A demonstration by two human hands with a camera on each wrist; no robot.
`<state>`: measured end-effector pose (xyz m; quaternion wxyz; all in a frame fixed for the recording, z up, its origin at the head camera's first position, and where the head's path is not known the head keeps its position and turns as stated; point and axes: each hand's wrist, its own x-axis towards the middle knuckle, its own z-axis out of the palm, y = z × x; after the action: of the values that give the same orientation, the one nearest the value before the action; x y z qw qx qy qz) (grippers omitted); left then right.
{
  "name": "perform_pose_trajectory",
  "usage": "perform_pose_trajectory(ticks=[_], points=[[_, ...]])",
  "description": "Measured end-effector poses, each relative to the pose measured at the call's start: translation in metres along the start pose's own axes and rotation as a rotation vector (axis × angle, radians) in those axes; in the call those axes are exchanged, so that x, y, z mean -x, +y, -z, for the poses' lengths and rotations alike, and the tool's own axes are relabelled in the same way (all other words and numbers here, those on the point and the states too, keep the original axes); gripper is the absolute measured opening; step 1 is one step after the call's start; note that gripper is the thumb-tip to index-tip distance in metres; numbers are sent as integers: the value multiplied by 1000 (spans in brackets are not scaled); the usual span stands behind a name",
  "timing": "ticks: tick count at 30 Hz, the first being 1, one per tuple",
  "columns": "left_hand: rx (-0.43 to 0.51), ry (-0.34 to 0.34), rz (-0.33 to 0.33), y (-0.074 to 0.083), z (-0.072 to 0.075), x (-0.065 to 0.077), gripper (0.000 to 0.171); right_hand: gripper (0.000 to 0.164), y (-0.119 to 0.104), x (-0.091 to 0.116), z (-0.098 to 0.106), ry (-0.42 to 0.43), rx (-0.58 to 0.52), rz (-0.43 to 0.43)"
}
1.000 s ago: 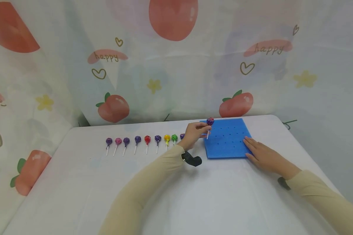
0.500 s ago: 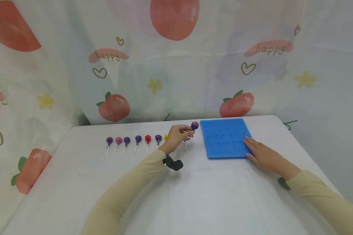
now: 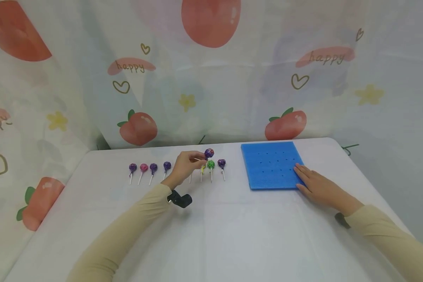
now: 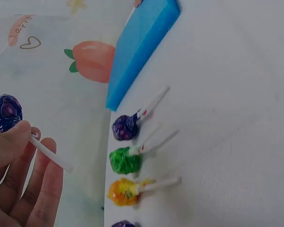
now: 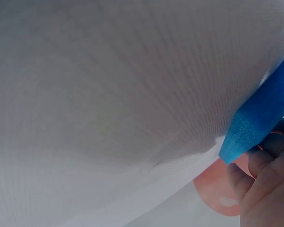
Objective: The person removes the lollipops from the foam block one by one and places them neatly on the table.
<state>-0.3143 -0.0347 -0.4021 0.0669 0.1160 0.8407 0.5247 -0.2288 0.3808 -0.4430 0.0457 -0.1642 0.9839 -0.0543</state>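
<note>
In the head view my left hand (image 3: 185, 167) pinches a purple-wrapped lollipop (image 3: 209, 153) just below its candy head, held up over the row. The left wrist view shows its white stick slanting down past the fingers. Under and beside that hand lie a green lollipop (image 3: 211, 164), a dark purple lollipop (image 3: 221, 163) and a yellow lollipop (image 4: 124, 191); the hand covers part of the row. My right hand (image 3: 317, 186) rests with extended fingers on the right edge of a blue board (image 3: 273, 182) dotted with small holes.
Further left in the row lie a pink lollipop (image 3: 143, 167) and several purple ones, sticks toward me. All stand on a white table (image 3: 215, 235). A patterned curtain (image 3: 211, 86) hangs along the back edge.
My left hand has moved left with the lollipop, from over the board's left edge to above the row, uncovering the green and right-hand purple lollipops. The right hand stays on the board.
</note>
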Motion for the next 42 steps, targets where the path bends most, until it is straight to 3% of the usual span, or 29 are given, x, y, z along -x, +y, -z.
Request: perform_pose_trajectory(ticks=[9,19,24,33,42], points=[[-2,80,112,-25,57,17,30,68,-1,3,0,8,-3,7],[-31,181,127,-55,129,44,37,68,-2,5,0,21,12,7],[-60,208,178,-70,157,58,41,68,0,6,-1,33,13,8],[0,260,302,-96,186,62,46,68,0,7,-2,16,7,-4],[-8,328,442,-123,200,61,44,69,-5,5,1,0,-12,-14]])
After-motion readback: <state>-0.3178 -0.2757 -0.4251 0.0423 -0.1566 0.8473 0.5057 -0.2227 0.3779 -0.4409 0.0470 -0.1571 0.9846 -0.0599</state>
